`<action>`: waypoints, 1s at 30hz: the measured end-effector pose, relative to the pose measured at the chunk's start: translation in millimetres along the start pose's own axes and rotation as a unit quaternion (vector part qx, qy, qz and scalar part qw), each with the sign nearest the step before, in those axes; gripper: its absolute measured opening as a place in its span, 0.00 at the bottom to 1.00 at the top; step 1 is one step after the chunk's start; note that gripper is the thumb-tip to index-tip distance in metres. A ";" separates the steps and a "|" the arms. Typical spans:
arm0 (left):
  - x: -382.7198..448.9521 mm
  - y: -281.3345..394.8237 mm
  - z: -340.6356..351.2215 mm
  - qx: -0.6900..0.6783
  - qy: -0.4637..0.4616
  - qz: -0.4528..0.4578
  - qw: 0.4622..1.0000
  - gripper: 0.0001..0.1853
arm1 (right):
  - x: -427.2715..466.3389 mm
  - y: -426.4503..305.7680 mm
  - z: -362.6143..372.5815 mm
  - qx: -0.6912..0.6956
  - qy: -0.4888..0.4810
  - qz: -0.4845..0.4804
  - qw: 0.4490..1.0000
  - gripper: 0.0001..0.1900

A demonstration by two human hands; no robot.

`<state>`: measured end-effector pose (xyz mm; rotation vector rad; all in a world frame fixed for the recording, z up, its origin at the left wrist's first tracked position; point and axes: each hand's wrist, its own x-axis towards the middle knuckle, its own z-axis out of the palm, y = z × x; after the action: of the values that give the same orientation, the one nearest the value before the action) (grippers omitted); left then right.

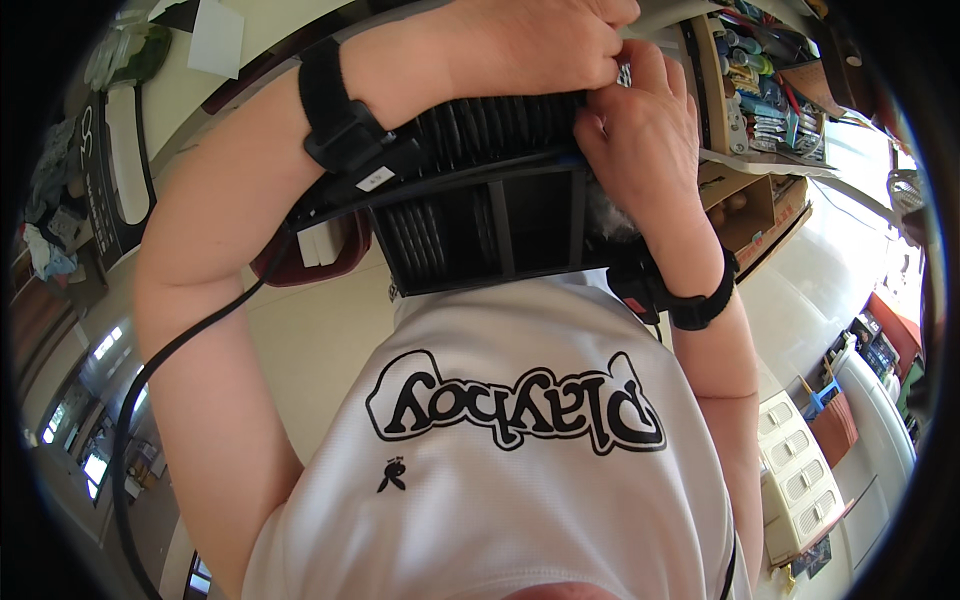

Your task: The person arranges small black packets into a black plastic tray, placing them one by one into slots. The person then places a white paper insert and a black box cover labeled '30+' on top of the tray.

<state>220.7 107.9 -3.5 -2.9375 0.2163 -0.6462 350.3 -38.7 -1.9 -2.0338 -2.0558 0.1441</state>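
My left hand (555,45) is curled at the top of the view, its fingertips mostly hidden. Its fingers meet those of my right hand (649,124), where a small black-and-white patterned piece (624,73) shows at the right fingertips. Most of that piece is covered. Below both hands is a black rack (495,172) with two rows of compartments. Thin black pieces (480,131) stand closely side by side in the upper row. More thin black pieces (416,236) fill the left of the lower row. Beside my right wrist is a translucent, crumpled material (609,216).
A black cable (180,337) runs past my left arm. To the right are an open drawer (720,82) of small packages and a cardboard box (784,214). A cream drawer unit (802,472) stands lower right. A dark red container (352,259) sits under the rack.
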 end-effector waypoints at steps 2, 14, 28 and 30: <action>1.7 2.0 3.3 -0.018 -0.007 0.001 1.000 0.08 | 0.1 -0.3 0.1 -0.002 -0.026 0.006 1.000 0.03; 1.2 -9.0 10.5 -0.126 -0.007 -0.039 0.991 0.07 | 4.9 13.5 0.9 0.081 -0.060 -0.004 0.995 0.04; -14.8 -16.9 -24.2 -0.267 -0.077 -0.125 0.952 0.12 | -10.6 -1.9 -2.4 0.046 0.059 -0.065 0.995 0.17; -32.3 -17.7 -48.5 -0.252 -0.109 -0.173 0.946 0.17 | -15.6 -2.9 0.5 0.091 0.086 -0.041 0.991 0.15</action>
<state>173.0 126.2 29.8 -3.5534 -0.1940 -0.3281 347.3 -54.2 -3.3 -1.7860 -1.9395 0.1313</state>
